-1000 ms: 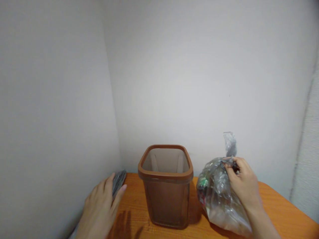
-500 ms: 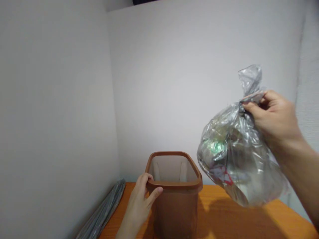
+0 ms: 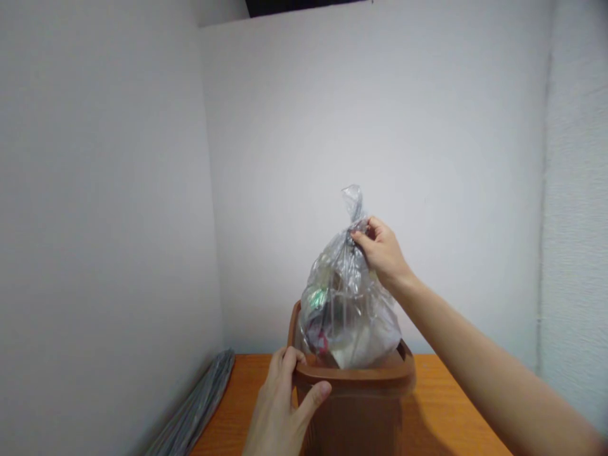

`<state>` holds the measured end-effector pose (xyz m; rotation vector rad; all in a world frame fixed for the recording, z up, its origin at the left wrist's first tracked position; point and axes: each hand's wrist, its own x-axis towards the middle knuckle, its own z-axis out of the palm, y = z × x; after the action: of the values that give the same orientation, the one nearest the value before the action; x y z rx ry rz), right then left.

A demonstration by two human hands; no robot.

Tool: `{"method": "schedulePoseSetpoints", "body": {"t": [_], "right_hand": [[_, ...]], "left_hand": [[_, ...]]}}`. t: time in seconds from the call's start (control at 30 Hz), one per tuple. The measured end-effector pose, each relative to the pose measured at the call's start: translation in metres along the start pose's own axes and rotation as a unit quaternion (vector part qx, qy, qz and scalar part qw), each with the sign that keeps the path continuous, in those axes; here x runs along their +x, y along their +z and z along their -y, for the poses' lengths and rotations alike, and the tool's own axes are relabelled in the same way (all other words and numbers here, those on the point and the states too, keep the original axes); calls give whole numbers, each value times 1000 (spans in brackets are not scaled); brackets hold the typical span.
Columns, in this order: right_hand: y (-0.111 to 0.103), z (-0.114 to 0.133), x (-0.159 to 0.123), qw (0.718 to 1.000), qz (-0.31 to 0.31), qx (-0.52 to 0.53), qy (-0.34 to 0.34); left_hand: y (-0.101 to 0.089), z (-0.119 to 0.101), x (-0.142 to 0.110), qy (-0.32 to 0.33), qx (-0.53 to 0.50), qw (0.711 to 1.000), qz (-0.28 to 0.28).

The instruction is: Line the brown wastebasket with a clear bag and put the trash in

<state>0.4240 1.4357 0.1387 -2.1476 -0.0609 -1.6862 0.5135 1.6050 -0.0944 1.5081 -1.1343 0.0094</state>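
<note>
A brown plastic bin [image 3: 361, 396] stands on an orange wooden table [image 3: 441, 418] in a white corner. My left hand [image 3: 285, 405] grips the bin's near left rim, fingers curled over the edge. My right hand [image 3: 382, 250] pinches the knotted neck of a clear plastic bag [image 3: 344, 310] stuffed with rubbish. The bag hangs in the bin's mouth, its bottom below the rim and most of it still above.
A grey folded bundle [image 3: 199, 405] lies along the left wall at the table's edge. White walls close in on the left, back and right. Bare tabletop shows to the right of the bin.
My right hand lifted the bag off the table, carried it left and lowered it into the bin's mouth. My left hand left the grey bundle and took the bin's rim.
</note>
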Motion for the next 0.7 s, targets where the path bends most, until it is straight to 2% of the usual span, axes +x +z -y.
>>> {"method": "schedulePoseSetpoints", "body": {"t": [0.1,0.2,0.3,0.37,0.4,0.47,0.57,0.63,0.7], "right_hand": [[7,-17,-36,994,102,-20,36],[6,-35,-67,980,184,-19,76],[1,-48,-83,968,226,-11,110],[-2,-50,-86,960,250,-2,124],[-3,-49,-87,957,260,6,127],[-4,-45,-88,954,271,22,129],[-4,-34,-90,954,267,46,132],[-7,-27,-91,953,267,61,131],[-13,-21,-92,951,267,78,134]], "left_hand": [[-1,0,1,-2,-1,1000,10],[1,9,0,-4,2,1000,1],[-3,17,5,14,8,996,-86],[-9,12,15,45,19,987,-154],[-13,6,22,66,28,984,-163],[-19,-11,40,112,56,984,-126],[-19,-37,69,166,108,980,-26],[-15,-45,85,180,126,975,14],[-11,-46,95,185,131,974,26]]}}
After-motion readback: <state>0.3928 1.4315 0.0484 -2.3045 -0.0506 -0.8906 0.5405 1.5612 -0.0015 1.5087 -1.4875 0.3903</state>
